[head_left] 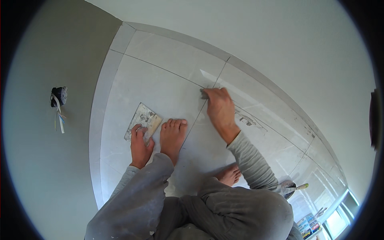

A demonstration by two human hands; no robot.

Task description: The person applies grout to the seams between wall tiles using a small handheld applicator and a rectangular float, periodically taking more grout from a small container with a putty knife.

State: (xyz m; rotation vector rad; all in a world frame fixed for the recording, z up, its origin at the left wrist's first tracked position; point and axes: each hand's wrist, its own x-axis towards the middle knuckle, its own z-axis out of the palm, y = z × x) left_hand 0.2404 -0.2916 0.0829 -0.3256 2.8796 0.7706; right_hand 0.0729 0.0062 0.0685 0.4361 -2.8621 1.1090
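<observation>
My left hand (141, 149) is curled over the near edge of a flat rectangular board (145, 117), smeared grey and white, just left of my bare left foot (173, 136). How far its fingers wrap under the board is hidden. Farther off, my right hand (221, 110) bends down to the floor, closed on a small dark grey piece (204, 94); most of that piece is covered by the fingers. It touches the pale floor tiles (156, 86) close to where two dark joint lines cross.
Grey smears (246, 119) mark the tile right of my right hand. A dark container (287, 189) with a green-tipped handled tool stands by my right forearm. Wires (60, 116) hang from an open box in the left wall. A bright window (338, 222) shows lower right.
</observation>
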